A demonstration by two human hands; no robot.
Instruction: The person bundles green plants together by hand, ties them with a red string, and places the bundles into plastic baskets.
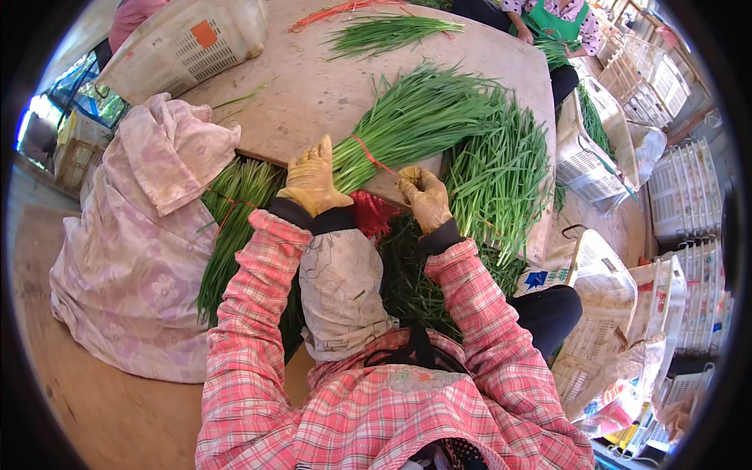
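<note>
Pinching the loose end of a red tie (381,164), the right hand (425,196) sits with its fingertips drawn together, just beside the stems of the green bundle (423,117). The tie runs across these stems. The left hand (315,178) presses against the bundle's stem end, fingers pointing up; whether they close around the stems, I cannot tell. Both hands wear yellowish gloves.

The bundle lies on the table (305,94) at the near edge, its leaves reaching away to the upper right, beside a heap of greens (501,188). To the left, more tied greens (239,207) show next to a pale cloth (141,258). Across the table lie a smaller bunch (392,33) and some red strips (333,13); a crate (188,47) stands at the upper left. At the upper right, a co-worker in a green apron (552,22) holds greens.
</note>
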